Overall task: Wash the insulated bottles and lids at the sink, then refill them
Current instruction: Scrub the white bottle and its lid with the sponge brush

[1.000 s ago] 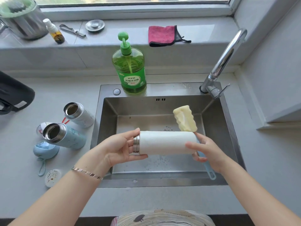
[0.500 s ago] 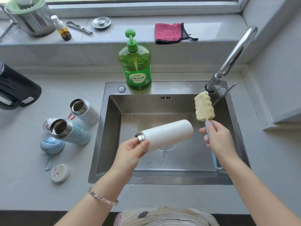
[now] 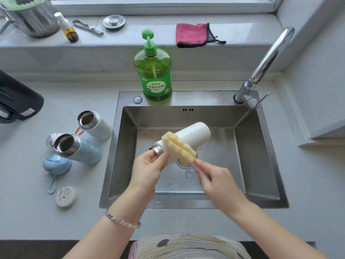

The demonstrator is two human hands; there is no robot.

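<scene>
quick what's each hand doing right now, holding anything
Left hand: grips the white bottle near its steel neck.
Right hand: blurred, holds the sponge brush by its handle, with the sponge lying against the bottle.

Daylight comes in through a window point(image 3: 162, 5) onto the tiled grey ledge point(image 3: 242, 30) below it. Beneath the ledge runs a pale grey surface point(image 3: 28, 217), which meets a plain light wall point(image 3: 321, 75) on the right.
</scene>
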